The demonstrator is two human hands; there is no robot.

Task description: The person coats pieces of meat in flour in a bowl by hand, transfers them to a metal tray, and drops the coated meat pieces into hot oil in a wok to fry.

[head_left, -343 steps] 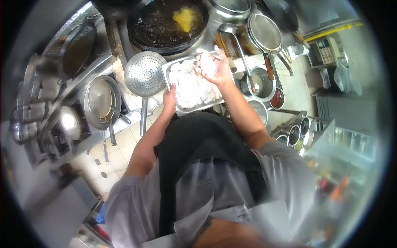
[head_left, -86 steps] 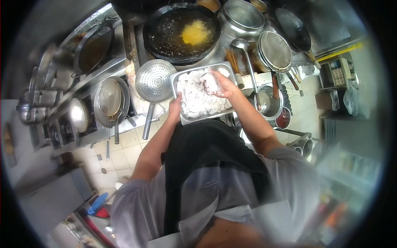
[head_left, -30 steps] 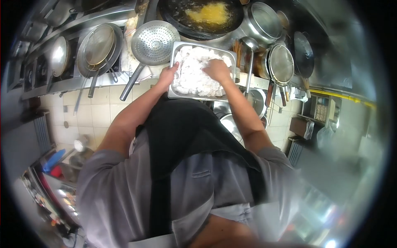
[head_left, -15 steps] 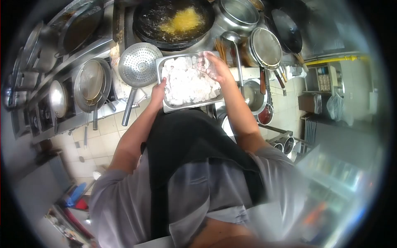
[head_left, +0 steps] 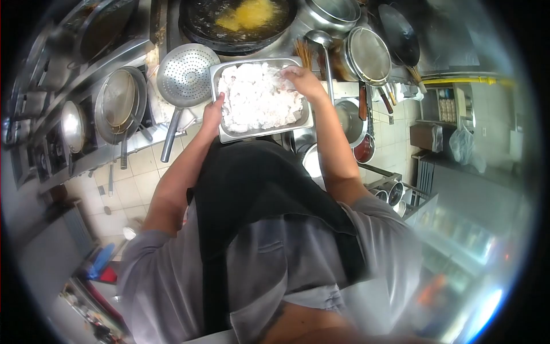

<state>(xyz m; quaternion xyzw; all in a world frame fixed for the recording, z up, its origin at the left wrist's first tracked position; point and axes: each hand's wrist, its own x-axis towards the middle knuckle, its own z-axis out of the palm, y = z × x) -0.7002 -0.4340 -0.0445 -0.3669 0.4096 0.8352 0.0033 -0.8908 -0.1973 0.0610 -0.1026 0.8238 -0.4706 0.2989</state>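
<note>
A rectangular metal tray (head_left: 266, 133) tilts in front of my apron, heaped with white, powder-coated pieces (head_left: 258, 100). My left hand (head_left: 213, 116) grips the tray's left rim, thumb on top and the other fingers hidden underneath. At the upper right corner of the heap, my right hand (head_left: 303, 83) has its fingers curled closed on a white-coated piece, mostly hidden by the hand. Just beyond the tray, a black wok (head_left: 197, 34) of dark oil holds a yellow, frothy patch of frying food (head_left: 249, 15).
Left of the tray lies a perforated skimmer (head_left: 186, 74), its handle over the counter edge. A ladle (head_left: 319, 39), a round strainer (head_left: 368, 54) and metal pots (head_left: 332, 17) sit on the right. More strainers (head_left: 117, 100) rest on the left-hand stove.
My right hand's fingers have curled down into the white pieces from a more raised, spread pose. The tray and both hands appear slightly higher and further left in view.
</note>
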